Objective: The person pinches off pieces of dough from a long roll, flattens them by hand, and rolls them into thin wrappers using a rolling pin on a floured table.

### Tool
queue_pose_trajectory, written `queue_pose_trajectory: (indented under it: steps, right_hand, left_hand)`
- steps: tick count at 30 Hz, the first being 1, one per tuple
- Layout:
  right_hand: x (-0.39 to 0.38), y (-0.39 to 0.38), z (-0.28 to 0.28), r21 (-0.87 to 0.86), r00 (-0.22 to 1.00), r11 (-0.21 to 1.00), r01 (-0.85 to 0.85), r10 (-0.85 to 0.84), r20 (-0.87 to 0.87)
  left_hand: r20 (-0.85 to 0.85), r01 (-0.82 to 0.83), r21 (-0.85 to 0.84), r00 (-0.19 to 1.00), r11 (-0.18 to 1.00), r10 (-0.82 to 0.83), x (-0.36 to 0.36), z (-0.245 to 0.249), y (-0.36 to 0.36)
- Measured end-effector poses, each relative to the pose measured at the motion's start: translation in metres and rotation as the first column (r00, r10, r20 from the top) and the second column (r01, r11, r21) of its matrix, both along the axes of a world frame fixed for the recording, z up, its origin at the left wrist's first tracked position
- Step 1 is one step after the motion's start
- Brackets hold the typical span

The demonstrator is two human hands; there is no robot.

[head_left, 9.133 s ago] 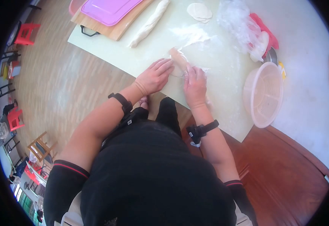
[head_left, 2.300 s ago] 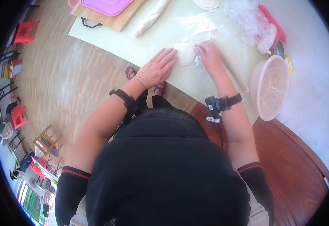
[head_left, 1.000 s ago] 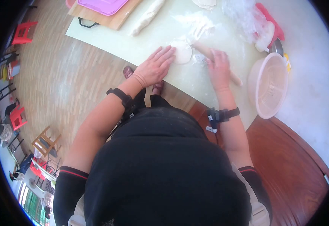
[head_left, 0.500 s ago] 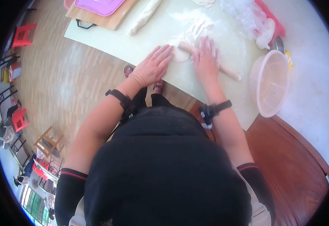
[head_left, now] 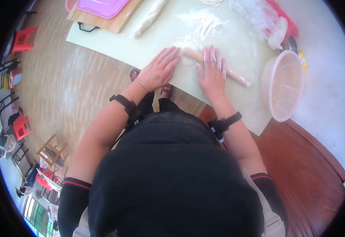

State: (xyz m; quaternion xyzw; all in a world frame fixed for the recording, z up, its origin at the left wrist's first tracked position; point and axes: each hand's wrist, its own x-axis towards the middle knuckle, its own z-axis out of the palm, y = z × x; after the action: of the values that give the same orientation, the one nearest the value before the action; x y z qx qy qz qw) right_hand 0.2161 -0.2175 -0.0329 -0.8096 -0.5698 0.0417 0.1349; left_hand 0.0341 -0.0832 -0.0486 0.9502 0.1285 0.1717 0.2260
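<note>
A thin round of dough (head_left: 186,60) lies on the pale green mat. At its left edge is my left hand (head_left: 160,69), fingers stretched out and the tips touching or very near the dough. The wooden rolling pin (head_left: 237,76) lies slantwise, its left end over the dough. Flat across the pin's middle rests my right hand (head_left: 212,77), with floury fingers extended and not wrapped round it. A long roll of dough (head_left: 149,19) is further back on the mat, left of a patch of flour (head_left: 206,23).
On the right stands a pale plastic basin (head_left: 286,86), with a metal bowl (head_left: 291,44) and a plastic bag (head_left: 255,19) behind it. A wooden board (head_left: 119,21) bears a purple tray (head_left: 103,8) at the back left. Red stools (head_left: 23,38) and people are far left.
My right hand and the rolling pin have moved a little toward my body, the pin also slightly left. My left hand has hardly moved.
</note>
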Motion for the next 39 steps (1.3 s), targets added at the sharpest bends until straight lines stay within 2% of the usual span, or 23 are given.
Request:
queue_pose_trajectory:
  steps: [2,7,8,10,13,16,18,19,22,23,24,25,27,28,30,34,36,37,39]
  right_hand:
    - [0.012,0.012,-0.009,0.115,0.999,0.993,0.018,-0.023,0.037]
    - [0.037,0.039,-0.012,0.107,0.989,0.99,0.092,-0.104,0.107]
    - [0.027,0.029,-0.01,0.074,0.995,0.994,0.077,-0.081,0.053]
    - [0.005,0.006,-0.002,0.044,0.998,0.997,0.062,-0.062,0.002]
    - [-0.012,-0.014,0.005,-0.015,0.999,1.0,-0.011,0.011,-0.052]
    - [0.012,0.012,-0.007,0.047,1.0,0.999,-0.003,0.002,0.017]
    - [0.03,0.035,-0.008,0.101,0.989,0.992,0.069,-0.081,0.121]
    - [0.028,0.034,-0.009,0.11,0.989,0.991,0.079,-0.091,0.118]
    - [0.01,0.013,-0.004,0.054,0.997,0.996,0.069,-0.071,0.031]
    - [-0.006,-0.007,0.004,0.046,0.999,0.999,0.014,-0.012,-0.037]
    - [-0.014,-0.016,0.007,0.041,0.993,0.998,-0.046,0.05,-0.105]
    - [-0.014,-0.017,0.006,0.046,0.993,0.998,-0.037,0.042,-0.107]
    - [-0.015,-0.02,0.004,0.051,0.995,0.995,-0.09,0.093,-0.042]
    - [-0.009,-0.011,0.001,0.056,0.995,0.995,-0.083,0.086,-0.045]
    - [0.013,0.023,-0.004,0.101,0.997,0.994,0.049,-0.054,0.049]
    - [0.007,0.034,-0.003,0.022,0.993,0.993,0.117,-0.117,-0.008]
    - [-0.018,0.006,0.004,-0.002,0.997,0.999,-0.051,0.051,-0.063]
    - [-0.022,-0.006,0.006,0.0,0.997,0.999,-0.045,0.045,-0.063]
    - [-0.025,-0.022,0.009,-0.021,0.984,0.985,-0.169,0.168,-0.062]
  left_hand:
    - [-0.004,0.007,0.006,1.0,1.0,-0.007,0.001,-0.001,-0.001]
    - [0.0,0.007,0.021,1.0,1.0,-0.007,0.0,0.002,-0.001]
    - [0.001,0.015,0.026,1.0,1.0,-0.015,0.0,0.0,0.0]
    - [0.126,-0.04,-0.096,0.991,0.995,0.052,-0.001,-0.008,-0.003]
    - [0.118,-0.052,-0.062,0.991,0.997,0.059,-0.002,-0.004,-0.005]
    - [0.115,-0.03,-0.046,0.993,0.998,0.035,-0.001,-0.007,-0.003]
    - [0.103,-0.029,-0.031,0.994,0.999,0.032,-0.002,-0.006,-0.003]
    - [0.094,-0.028,-0.016,0.995,0.999,0.029,-0.003,-0.004,-0.002]
    - [0.129,0.024,-0.058,0.991,0.998,-0.017,-0.008,-0.008,0.001]
    - [0.128,0.037,-0.048,0.991,0.998,-0.031,-0.011,-0.006,0.002]
    - [0.143,0.003,-0.112,0.99,0.994,0.013,-0.014,-0.003,0.001]
    - [0.154,-0.032,-0.179,0.986,0.983,0.06,-0.017,-0.002,0.001]
    - [0.126,-0.047,-0.116,0.99,0.992,0.062,-0.014,0.004,0.008]
    - [0.103,-0.072,-0.056,0.992,0.996,0.078,-0.012,0.006,0.011]
    - [0.071,-0.089,-0.049,0.993,0.995,0.092,-0.009,0.004,0.017]
    - [-0.002,-0.099,-0.049,0.995,0.994,0.099,-0.009,0.001,0.022]
    - [-0.005,-0.093,-0.055,0.996,0.994,0.092,-0.012,0.0,0.021]
    - [-0.008,-0.094,-0.067,0.996,0.993,0.094,-0.013,0.0,0.02]
    - [0.005,-0.089,-0.069,0.996,0.994,0.09,-0.013,0.0,0.021]
